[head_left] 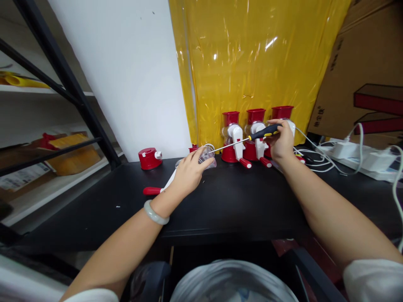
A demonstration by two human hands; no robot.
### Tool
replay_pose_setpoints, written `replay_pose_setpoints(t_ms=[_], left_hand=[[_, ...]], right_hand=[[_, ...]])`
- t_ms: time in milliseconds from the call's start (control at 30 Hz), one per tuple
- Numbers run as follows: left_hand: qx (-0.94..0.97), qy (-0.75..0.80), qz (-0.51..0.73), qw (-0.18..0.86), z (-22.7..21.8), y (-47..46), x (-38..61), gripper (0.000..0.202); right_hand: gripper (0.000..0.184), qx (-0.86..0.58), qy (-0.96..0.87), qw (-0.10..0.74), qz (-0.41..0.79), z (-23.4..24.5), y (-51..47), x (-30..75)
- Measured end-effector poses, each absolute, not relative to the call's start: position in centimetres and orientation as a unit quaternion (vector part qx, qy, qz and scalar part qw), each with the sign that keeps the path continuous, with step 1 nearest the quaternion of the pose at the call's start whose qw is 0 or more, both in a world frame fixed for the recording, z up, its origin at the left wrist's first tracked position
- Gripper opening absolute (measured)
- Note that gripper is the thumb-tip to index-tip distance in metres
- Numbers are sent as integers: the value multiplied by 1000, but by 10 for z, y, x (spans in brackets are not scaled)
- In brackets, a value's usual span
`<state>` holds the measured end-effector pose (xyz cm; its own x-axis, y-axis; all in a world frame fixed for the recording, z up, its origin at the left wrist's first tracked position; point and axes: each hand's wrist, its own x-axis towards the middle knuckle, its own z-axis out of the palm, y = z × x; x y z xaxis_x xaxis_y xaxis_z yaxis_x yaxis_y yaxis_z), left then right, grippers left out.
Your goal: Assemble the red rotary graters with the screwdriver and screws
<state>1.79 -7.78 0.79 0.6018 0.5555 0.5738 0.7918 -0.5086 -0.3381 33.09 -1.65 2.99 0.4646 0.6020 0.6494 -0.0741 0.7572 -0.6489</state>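
Note:
My right hand (282, 142) is closed around the black and yellow handle of a screwdriver (266, 131), held nearly level. Its long metal shaft points left, and the tip reaches a clear plastic grater drum (208, 158). Around that drum my left hand (189, 171) is closed, its back to me, so part of the drum is hidden. From under the left hand a white crank with a red handle (152, 191) sticks out toward the lower left; whether it joins the drum I cannot tell. Left of this stands a red round base (150, 158) with a white knob.
Several red and white rotary graters (231, 134) stand at the back before a yellow plastic curtain (252, 54). White cables and a power strip (362, 157) lie on the right of the black table (233, 201). A large cardboard box (362, 63) leans behind. Shelves (63, 184) stand left.

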Motion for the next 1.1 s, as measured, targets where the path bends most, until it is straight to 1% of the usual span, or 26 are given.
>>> replay_pose_setpoints(t_ms=[100,333,433,500,667,733,967,1100], left_hand=[[-845,-399,-197,296,8,-79,18,59],[-844,-393,-203,302,7,-77,17,60],[-844,-393,-205,300,6,-76,16,59],[-845,-393,-204,299,6,-76,16,60],[-845,-394,-198,303,7,-77,17,61],[-845,-395,-197,304,7,-77,17,61],[-844,-397,-195,303,7,-77,17,61],[-842,-401,-195,302,8,-78,16,60]], right_hand=[[25,-283,-481,808,192,30,-14,331],[42,-274,-480,817,165,29,-8,331],[45,-280,-477,813,181,27,-9,332],[43,-275,-476,810,205,26,-11,332],[26,-256,-479,807,233,26,-13,332],[22,-258,-476,807,236,27,-12,333],[20,-309,-479,801,183,27,-11,334],[27,-304,-491,800,166,27,-8,334]])
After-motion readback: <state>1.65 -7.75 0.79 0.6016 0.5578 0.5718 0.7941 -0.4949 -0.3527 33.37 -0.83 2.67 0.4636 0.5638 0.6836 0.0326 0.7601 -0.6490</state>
